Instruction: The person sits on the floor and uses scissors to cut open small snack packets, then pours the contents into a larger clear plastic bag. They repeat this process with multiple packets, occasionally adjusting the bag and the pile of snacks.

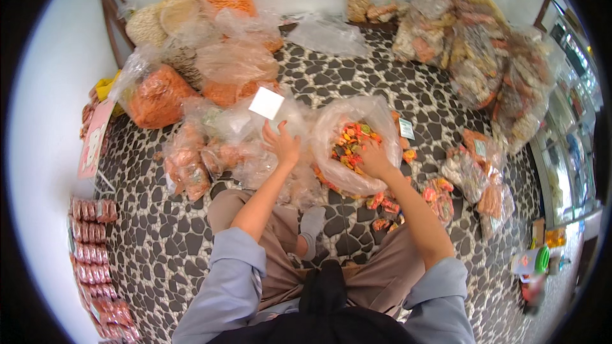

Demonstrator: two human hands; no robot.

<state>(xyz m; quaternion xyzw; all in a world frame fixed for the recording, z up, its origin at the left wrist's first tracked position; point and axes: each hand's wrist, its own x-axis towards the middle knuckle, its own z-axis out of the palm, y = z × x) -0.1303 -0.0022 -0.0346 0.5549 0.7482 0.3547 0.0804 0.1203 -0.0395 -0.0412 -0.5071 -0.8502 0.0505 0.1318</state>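
My left hand (282, 145) is raised with its fingers apart, just below a square white label (266, 103). Clear plastic lies around and behind that hand, and I cannot tell whether the fingers grip any of it. My right hand (374, 158) reaches into a large open clear plastic bag (389, 119). Its fingertips sink among small red, orange, yellow and green snack pieces (351, 139), so what they hold is hidden. Loose clear plastic bags (267, 167) lie between my knees and the left hand.
Filled snack bags (160, 95) crowd the back left, and bulky mixed bags (478, 48) the back right. Small packed bags (437, 196) lie right of the big bag. Stacked packets (91, 253) line the left wall. A green-lidded container (530, 260) stands far right on the stone-patterned floor (158, 243).
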